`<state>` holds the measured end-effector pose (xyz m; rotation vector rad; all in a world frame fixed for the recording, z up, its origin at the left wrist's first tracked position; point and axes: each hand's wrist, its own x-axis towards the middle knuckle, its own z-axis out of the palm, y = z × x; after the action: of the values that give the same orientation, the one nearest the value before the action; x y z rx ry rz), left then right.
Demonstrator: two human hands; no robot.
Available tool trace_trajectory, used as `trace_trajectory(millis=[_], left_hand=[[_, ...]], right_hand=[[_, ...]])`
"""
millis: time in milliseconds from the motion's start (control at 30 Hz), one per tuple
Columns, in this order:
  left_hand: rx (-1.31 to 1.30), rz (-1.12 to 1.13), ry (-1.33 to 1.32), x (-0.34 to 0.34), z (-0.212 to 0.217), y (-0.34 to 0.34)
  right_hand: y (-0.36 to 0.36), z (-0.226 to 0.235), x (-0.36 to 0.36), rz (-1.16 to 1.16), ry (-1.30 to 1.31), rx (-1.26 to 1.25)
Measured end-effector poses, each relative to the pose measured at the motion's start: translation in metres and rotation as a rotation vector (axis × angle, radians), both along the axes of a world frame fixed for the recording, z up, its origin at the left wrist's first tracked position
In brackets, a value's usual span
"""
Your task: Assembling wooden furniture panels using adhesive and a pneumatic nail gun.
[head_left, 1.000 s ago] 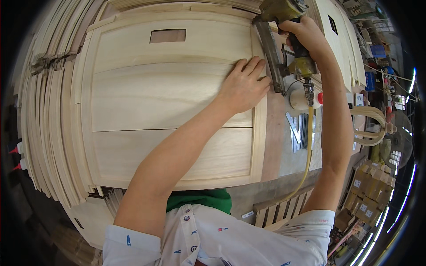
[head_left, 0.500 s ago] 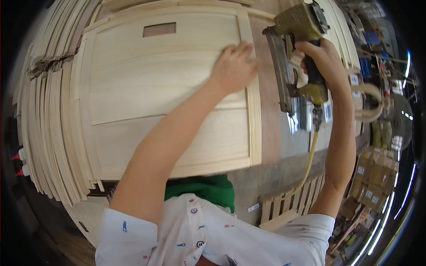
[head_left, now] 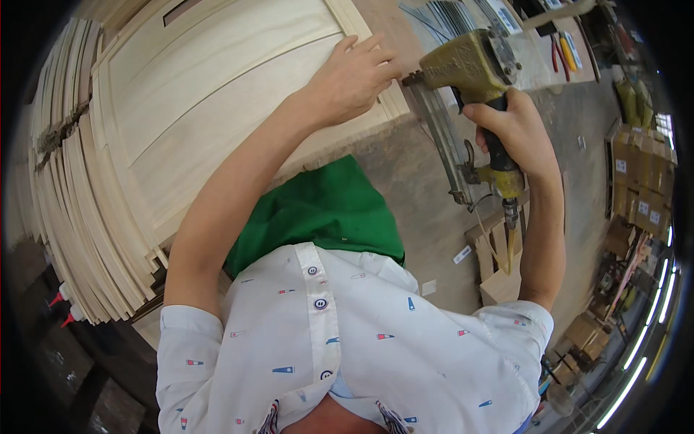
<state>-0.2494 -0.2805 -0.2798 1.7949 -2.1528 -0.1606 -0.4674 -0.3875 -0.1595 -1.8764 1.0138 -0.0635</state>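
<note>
My right hand is wrapped round the black grip of a pneumatic nail gun, brass-coloured and worn, with a long magazine pointing down and a yellow air hose at its base. Its nose is close to the fingertips of my left hand. My left hand is open, fingers apart, over the right edge of a pale wooden panel with a raised frame and a rectangular cutout. Whether those fingers touch the frame, I cannot tell.
Stacked wooden strips stand left of the panel, with red-tipped bottles beyond them. Thin metal rods and pliers lie on the surface at the upper right. A slatted pallet and cardboard boxes stand on the right.
The view has turned, and the panel now sits farther up and left. My left fingers have spread more. The nail gun has come closer to my left hand, still in my right.
</note>
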Motion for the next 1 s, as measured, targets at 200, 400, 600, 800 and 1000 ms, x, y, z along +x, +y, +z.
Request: trace_trajectory(millis=[200,400,600,800,1000], left_hand=[[-0.094,-0.001,0.085,-0.014,-0.005,0.027],[-0.065,0.017,-0.062,-0.019,0.002,0.024],[-0.131,-0.01,-0.066,-0.015,0.003,0.019],[-0.176,0.002,-0.048,-0.015,0.001,0.017],[-0.216,0.015,-0.019,-0.015,0.0,0.017]], right_hand=[[0.012,-0.012,-0.013,0.018,-0.034,-0.046],[0.013,-0.018,-0.017,-0.003,-0.062,-0.071],[0.016,-0.015,-0.016,-0.024,-0.031,-0.071],[0.018,-0.013,-0.016,-0.013,-0.002,-0.11],[0.017,-0.011,-0.015,-0.004,0.023,-0.114]])
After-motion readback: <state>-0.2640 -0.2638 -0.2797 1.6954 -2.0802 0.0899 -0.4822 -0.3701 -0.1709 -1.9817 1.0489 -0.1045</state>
